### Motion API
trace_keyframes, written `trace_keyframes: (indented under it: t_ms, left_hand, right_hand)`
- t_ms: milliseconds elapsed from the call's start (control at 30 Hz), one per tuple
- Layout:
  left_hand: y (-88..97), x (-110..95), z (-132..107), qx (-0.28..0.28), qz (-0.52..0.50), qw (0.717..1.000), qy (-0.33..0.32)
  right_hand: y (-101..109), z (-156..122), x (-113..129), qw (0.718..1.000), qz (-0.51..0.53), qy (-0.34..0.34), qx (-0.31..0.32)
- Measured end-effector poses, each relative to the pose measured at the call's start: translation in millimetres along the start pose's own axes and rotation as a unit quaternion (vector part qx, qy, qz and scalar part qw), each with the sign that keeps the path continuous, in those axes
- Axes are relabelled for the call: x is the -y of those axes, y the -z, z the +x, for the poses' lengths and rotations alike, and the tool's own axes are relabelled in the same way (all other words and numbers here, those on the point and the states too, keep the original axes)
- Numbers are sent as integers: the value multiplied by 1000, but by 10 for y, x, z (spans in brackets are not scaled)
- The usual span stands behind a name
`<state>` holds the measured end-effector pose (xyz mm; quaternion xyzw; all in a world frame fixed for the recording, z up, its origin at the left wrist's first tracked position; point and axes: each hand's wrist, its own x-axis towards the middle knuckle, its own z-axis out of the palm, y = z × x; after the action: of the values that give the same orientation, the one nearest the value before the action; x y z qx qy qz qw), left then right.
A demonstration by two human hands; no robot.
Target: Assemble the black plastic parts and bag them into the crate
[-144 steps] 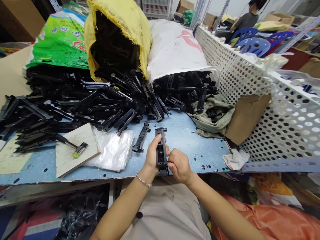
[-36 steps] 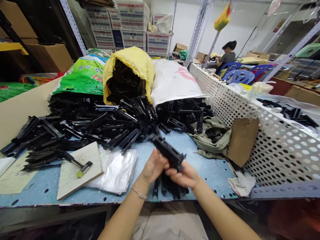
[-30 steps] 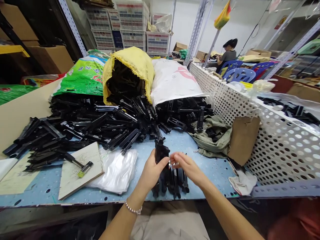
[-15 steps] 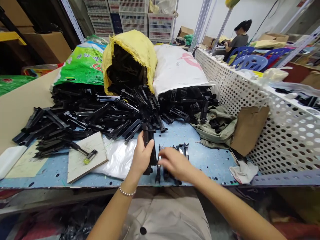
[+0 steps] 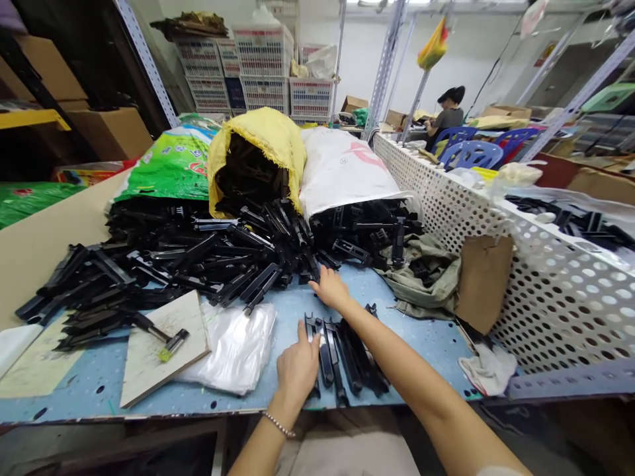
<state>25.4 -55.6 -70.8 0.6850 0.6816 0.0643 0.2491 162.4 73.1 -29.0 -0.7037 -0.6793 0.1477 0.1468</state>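
Note:
A row of several long black plastic parts (image 5: 347,350) lies side by side near the front edge of the blue table (image 5: 421,330). My left hand (image 5: 297,365) rests open against the left side of that row, fingers flat. My right hand (image 5: 329,287) reaches forward to the near edge of a big heap of black plastic parts (image 5: 198,254), fingers down on a piece there; a grip does not show. The heap spills from a yellow sack (image 5: 258,152) and a white sack (image 5: 347,165).
A wooden board (image 5: 163,344) with a small hammer (image 5: 163,337) and a clear plastic bag (image 5: 233,347) lie at the left. An olive cloth (image 5: 421,277), a cardboard piece (image 5: 481,277) and a perforated white partition (image 5: 546,277) stand right. Another person (image 5: 449,116) sits far back.
My left hand has set its black part down with the row and now lies flat beside it. My right hand has left the row and reached forward to the heap.

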Motion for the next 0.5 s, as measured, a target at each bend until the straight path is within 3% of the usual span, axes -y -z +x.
trace_keyframes:
  t_ms: [100,200,267,333,367,400,500]
  left_hand:
    - [34,11,33,-42,-66,996,-43]
    - [176,-7,119,-71,-278,955,-78]
    - [297,-115,186,-55,-472,877,-70]
    - [422,-258,225,-34,-618,784,-49]
    - [481,-321,223,-19,-656,754,-41]
    - [538,-367,203,3,-671,740,-33]
    - [673,-402,39,82,-654,751,-24]
  right_hand:
    - [142,112,-41,1000,-1,-18,10]
    - [294,-180,-142,1000,5,-23,11]
    - [347,-558,-165,1000,21,9,-2]
    - [378,-951,-144,988,71,133,-26]
    - [396,-1107,-127,976,95,195,-18]
    - [418,-1217,-110,965,120,234,-20]
    - [502,-1244,-85,956,131,252,-78]
